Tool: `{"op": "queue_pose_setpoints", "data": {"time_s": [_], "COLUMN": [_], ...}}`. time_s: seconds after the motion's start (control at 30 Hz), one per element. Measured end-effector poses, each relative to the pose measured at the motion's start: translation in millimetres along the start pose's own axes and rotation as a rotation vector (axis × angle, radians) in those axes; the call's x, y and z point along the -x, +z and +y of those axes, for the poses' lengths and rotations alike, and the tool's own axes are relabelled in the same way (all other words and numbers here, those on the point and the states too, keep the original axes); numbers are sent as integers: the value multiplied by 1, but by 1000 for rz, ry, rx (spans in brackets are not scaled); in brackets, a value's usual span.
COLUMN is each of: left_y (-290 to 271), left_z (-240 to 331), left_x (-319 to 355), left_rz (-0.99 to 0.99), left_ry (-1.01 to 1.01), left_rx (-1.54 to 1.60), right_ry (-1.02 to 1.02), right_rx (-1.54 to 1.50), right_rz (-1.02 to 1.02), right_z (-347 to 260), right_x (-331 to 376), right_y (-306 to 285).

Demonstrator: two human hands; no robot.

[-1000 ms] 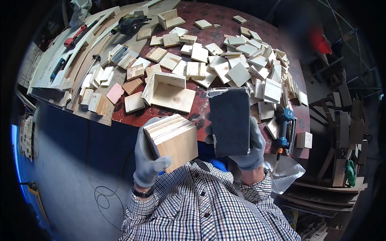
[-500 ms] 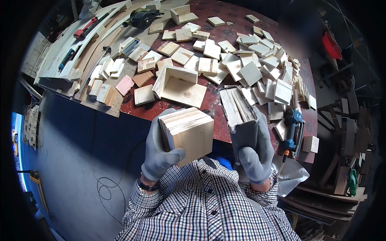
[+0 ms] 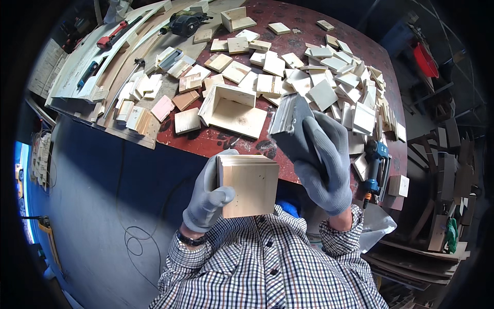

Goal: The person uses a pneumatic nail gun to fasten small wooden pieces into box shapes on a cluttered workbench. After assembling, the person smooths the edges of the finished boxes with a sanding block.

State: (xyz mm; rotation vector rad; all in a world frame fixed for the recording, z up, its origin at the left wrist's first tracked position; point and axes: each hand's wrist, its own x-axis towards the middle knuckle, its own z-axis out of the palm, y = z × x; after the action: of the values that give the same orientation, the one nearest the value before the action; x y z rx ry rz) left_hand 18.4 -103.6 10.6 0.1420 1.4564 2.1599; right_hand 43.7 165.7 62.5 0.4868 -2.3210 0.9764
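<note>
My left hand [image 3: 207,193], in a grey glove, is closed round a stack of thin square wooden boards [image 3: 250,188]. The stack's layered edges face up and a flat light face turns toward me. Higher and to the right, my gloved right hand [image 3: 325,162] grips a sanding block [image 3: 296,131], a block wrapped in dark grey abrasive sheet. It is tilted, apart from the stack, above the table's near edge. Just beyond my hands stands an open wooden corner piece [image 3: 231,110] made of joined boards.
Many loose wooden squares [image 3: 324,95] lie heaped over the red table [image 3: 206,144]. A blue air tool [image 3: 375,159] with a hose is at the right edge. At the far left are a black power tool [image 3: 186,23] and a red-handled tool [image 3: 111,35]. A cable [image 3: 136,239] coils on the floor.
My right hand has lifted and turned the sanding block, showing its dark side. The stack in my left hand has turned more upright and moved slightly right and down.
</note>
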Motion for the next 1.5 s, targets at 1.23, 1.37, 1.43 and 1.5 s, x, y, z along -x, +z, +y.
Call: {"op": "queue_pose_setpoints", "data": {"time_s": [1.23,1.37,1.43,1.5], "left_y": [-66,-42,-35,-35], "left_z": [-41,-3,-2,0], "left_x": [12,6,-4,-2], "left_rz": [-245,-490,-468,-418], "left_ry": [-224,-169,-191,-180], "left_rx": [528,700,798,855], "right_ry": [-337,100,350,506], "right_rx": [-862,-572,-552,-755], "right_rz": [-514,-741,-584,-302], "right_z": [-1,41,60,45], "right_x": [-33,-9,14,17], "right_y": [31,15,8,5]}}
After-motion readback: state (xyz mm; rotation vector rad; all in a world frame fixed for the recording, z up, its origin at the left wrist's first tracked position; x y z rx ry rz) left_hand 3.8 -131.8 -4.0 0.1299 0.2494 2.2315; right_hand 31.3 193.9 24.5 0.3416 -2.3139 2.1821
